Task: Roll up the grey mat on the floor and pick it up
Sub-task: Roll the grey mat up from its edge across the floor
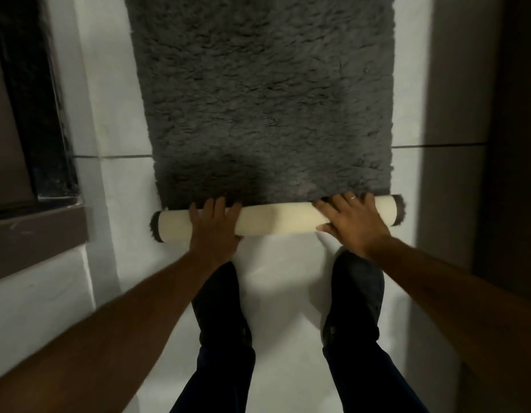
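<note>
A shaggy grey mat [264, 93] lies flat on the white tiled floor and runs away from me to the top of the view. Its near end is wound into a thin roll [276, 219] with the cream underside facing out. My left hand [213, 231] presses on the left part of the roll, fingers curled over its top. My right hand [352, 222] grips the right part, with a ring on one finger. Both ends of the roll stick out past my hands.
My two feet in dark shoes [221, 302] stand just behind the roll. A dark door frame and brown ledge [38, 234] border the left side. A dark wall or door [508, 144] rises on the right. White floor [285, 263] shows between my feet.
</note>
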Tool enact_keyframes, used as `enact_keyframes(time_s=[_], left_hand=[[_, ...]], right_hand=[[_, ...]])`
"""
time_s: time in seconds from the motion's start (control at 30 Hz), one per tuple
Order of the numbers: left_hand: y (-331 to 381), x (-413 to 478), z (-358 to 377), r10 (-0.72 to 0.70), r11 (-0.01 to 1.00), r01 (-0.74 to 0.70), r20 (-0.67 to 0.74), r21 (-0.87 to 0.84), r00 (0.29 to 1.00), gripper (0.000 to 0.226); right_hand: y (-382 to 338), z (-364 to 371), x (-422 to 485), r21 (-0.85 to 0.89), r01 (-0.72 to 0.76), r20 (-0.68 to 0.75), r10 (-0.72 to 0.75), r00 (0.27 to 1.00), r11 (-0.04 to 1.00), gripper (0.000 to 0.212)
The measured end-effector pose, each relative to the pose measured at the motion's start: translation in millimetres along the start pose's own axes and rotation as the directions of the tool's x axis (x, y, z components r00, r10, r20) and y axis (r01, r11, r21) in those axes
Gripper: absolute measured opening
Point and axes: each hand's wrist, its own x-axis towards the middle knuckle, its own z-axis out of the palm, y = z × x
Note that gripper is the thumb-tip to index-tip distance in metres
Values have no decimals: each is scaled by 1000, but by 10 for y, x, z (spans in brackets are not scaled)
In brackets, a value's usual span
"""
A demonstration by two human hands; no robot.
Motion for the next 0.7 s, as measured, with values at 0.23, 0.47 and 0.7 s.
enact_keyframes(time_s=[0.23,0.47,0.7], left_hand=[[62,-301,246,131,991,-129,-116,24,985,119],[-231,834,-483,1,999,7,-245,31,970,125],[-110,814,-554,84,993,-62,-240,98,967,122]], right_hand=[[117,-16,191,10,-16,-149,17,989,1000,61],[-48,-202,355,74,-78,-229,93,969,994,112],[269,-956,1261,33,-127,-141,130,981,991,139]])
